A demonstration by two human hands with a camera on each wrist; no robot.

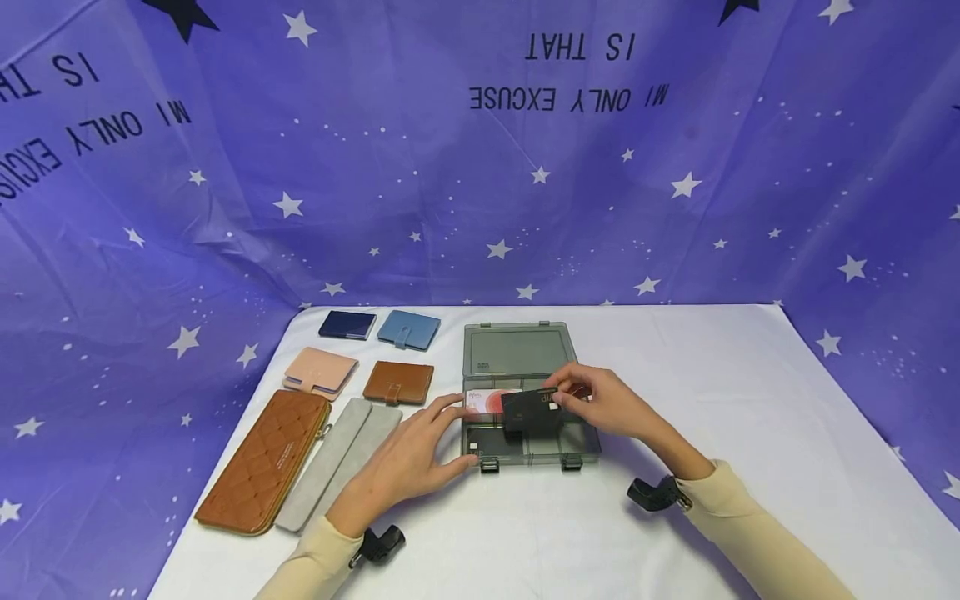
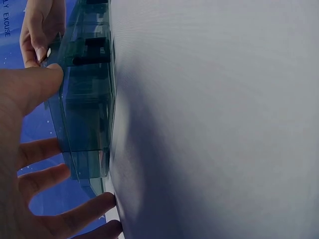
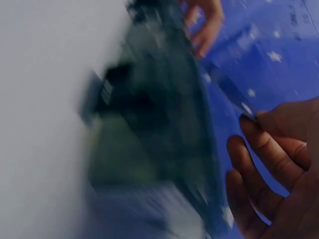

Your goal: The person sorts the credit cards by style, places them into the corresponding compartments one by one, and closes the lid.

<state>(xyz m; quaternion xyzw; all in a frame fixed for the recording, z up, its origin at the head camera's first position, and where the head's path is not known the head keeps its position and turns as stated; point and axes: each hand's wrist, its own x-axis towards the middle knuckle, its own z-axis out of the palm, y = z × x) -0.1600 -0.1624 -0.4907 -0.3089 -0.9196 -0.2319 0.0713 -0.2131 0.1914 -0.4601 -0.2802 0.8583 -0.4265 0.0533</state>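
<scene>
My right hand (image 1: 600, 400) pinches a black card (image 1: 525, 410) between thumb and fingers, tilted above a dark translucent compartment box (image 1: 546, 460). In the right wrist view the card (image 3: 227, 89) appears nearly edge-on, while the box is blurred. The box's lid (image 1: 517, 348) is folded back. A pink-and-white card (image 1: 480, 401) lies in a left compartment, partly covered by the held card. Another black card (image 1: 495, 442) lies in the front left compartment. With spread fingers, my left hand (image 1: 408, 458) touches the box's left side; its thumb rests at the front left corner.
Left of the box lie a navy card holder (image 1: 347, 325), a blue one (image 1: 408, 330), a pink one (image 1: 321, 372) and a brown one (image 1: 398, 382). Nearer are a quilted brown zip wallet (image 1: 262, 462) and a long grey wallet (image 1: 337, 462). A star-patterned purple cloth (image 1: 480, 208) surrounds the white table (image 1: 712, 375).
</scene>
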